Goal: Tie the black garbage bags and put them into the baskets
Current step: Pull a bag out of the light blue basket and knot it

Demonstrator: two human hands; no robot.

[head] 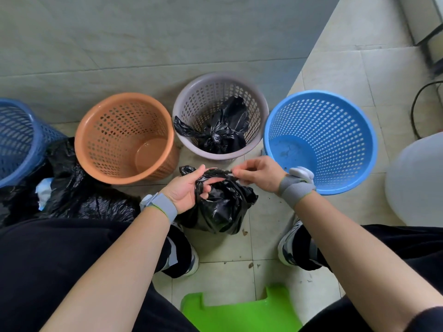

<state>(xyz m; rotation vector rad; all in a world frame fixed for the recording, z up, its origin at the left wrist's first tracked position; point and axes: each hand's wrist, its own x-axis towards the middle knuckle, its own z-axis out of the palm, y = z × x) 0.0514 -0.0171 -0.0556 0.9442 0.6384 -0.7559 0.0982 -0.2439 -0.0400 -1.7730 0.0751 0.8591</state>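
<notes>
A filled black garbage bag (220, 212) rests on the floor between my feet. My left hand (189, 188) has one twisted strip of the bag's top wound around its fingers. My right hand (259, 173) pinches the other strip and holds it taut toward the left hand. Just beyond stand three baskets in a row: an orange basket (96, 121) with nothing in it, a grey basket (184, 97) holding a tied black bag (223, 130), and a light blue basket (364, 130) with nothing in it.
A dark blue basket (19, 140) stands at the far left, with a heap of loose black bags (79, 200) and white scraps beside it. A green stool (239, 310) is under me. A white rounded container (417, 178) sits at the right. A black cable (414, 109) lies behind it.
</notes>
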